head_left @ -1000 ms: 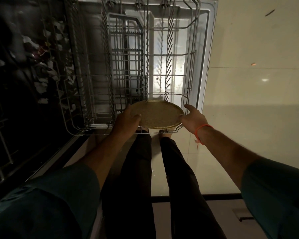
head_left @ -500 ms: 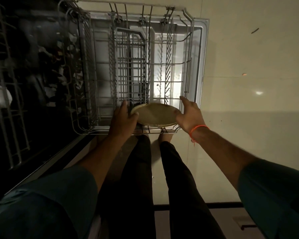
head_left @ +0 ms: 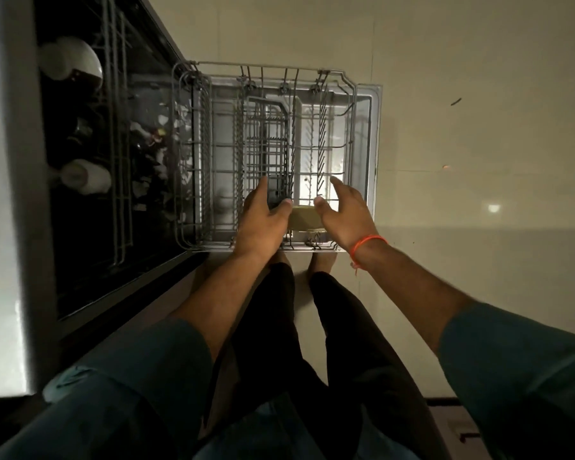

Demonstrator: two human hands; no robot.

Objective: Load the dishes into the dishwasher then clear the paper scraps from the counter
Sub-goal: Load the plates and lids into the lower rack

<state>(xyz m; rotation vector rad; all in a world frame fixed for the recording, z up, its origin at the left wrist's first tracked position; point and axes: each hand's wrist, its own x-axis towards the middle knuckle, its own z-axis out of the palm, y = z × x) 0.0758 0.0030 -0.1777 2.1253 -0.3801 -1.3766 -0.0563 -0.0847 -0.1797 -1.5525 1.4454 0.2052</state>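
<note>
- Plate (head_left: 305, 218) of dull yellow-green colour, round and shallow, stands nearly on edge in the lower rack (head_left: 279, 154) of the dishwasher, close to the rack's near edge, right of its middle. Only a short arc of it shows between the two hands.
- It looks stiff and thin, probably metal or hard melamine, so I judge it light, rigid and somewhat slick on its smooth face. The sensible hold is at opposite points of the rim, one hand per side, which keeps it from tipping between the tines.
- Left hand (head_left: 263, 217) lies at the plate's left rim, its thumb touching the top edge and its fingers stretched forward over the wire; I cannot tell whether they curl round the rim.
- Right hand (head_left: 342, 210), with an orange thread (head_left: 367, 244) at the wrist, sits at the right rim, thumb at the edge, fingers spread and fairly straight, more steadying than gripping.
- The risk I see is the plate leaning over if it is not seated between the tines.
- White cups (head_left: 80, 175) sit in the dark upper rack at the far left.
</note>
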